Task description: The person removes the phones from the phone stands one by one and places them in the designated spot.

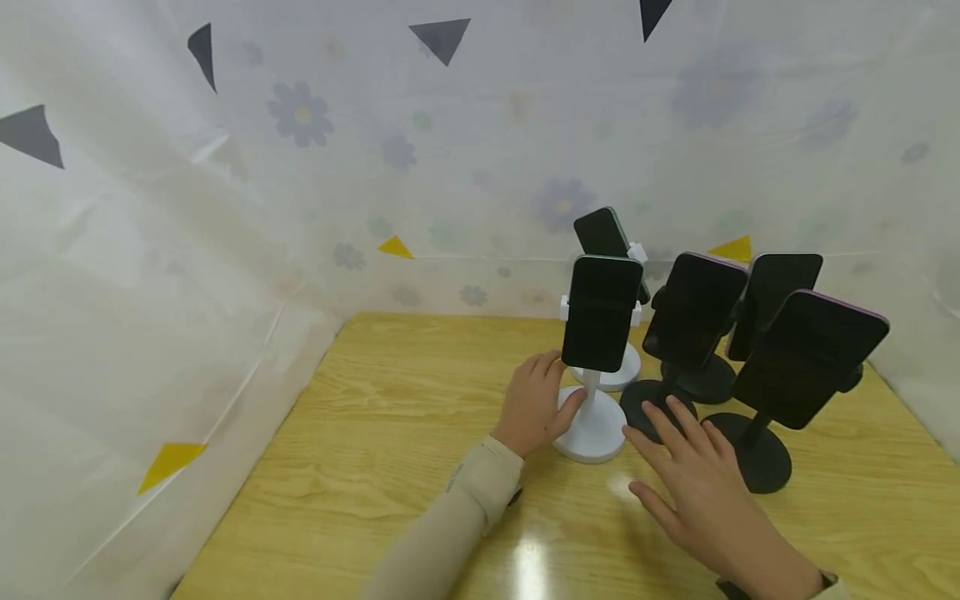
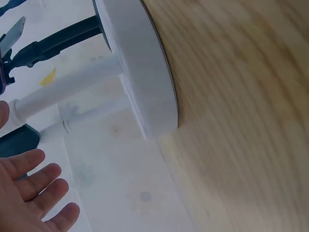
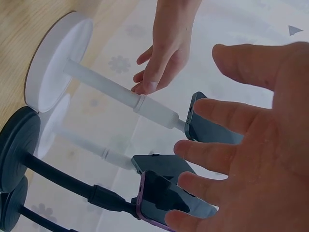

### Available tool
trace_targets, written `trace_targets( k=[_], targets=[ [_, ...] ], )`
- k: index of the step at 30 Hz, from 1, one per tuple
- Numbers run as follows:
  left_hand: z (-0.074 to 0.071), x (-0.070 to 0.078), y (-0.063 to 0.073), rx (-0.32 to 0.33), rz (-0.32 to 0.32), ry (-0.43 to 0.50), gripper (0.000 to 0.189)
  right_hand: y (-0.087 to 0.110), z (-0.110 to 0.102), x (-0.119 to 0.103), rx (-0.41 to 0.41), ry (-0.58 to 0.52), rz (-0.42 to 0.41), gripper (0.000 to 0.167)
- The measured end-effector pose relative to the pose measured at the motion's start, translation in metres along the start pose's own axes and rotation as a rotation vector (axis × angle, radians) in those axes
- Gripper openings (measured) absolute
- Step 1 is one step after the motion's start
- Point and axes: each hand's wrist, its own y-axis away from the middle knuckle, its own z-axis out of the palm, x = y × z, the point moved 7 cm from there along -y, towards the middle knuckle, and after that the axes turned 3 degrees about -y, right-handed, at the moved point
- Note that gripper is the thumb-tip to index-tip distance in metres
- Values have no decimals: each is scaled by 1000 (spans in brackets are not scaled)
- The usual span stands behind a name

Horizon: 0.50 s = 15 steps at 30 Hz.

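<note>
A white phone stand [image 1: 591, 433] holds an upright dark phone [image 1: 602, 313] in its clamp. My left hand [image 1: 533, 406] is just left of the stand's pole, below the phone. In the left wrist view its fingers [image 2: 41, 186] are loosely bent and apart from the white pole [image 2: 72, 87], with the thumb tip close to the pole's upper part. My right hand [image 1: 697, 483] hovers in front of the black stands, fingers spread and nothing held. The right wrist view has its spread fingers [image 3: 227, 113] in front of the phones.
Behind stands a second white stand [image 1: 626, 367] with a tilted phone [image 1: 600, 232]. To the right are several black stands [image 1: 757, 458] with phones, one being a pink-edged phone [image 1: 810, 358]. The wooden table [image 1: 390, 400] meets a patterned curtain [image 1: 450, 167] at the back.
</note>
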Motion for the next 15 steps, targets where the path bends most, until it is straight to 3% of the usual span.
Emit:
trace_targets(
  k=[5, 9, 15],
  targets=[
    [8, 1, -5, -50, -35, 102, 55, 2, -1, 0, 42, -25, -20, 57],
    [13, 2, -9, -92, -60, 118, 63, 1, -3, -1, 71, -62, -31, 54],
    [14, 2, -15, -109, -91, 172, 66, -1, -1, -3, 49, -78, -18, 58]
  ],
)
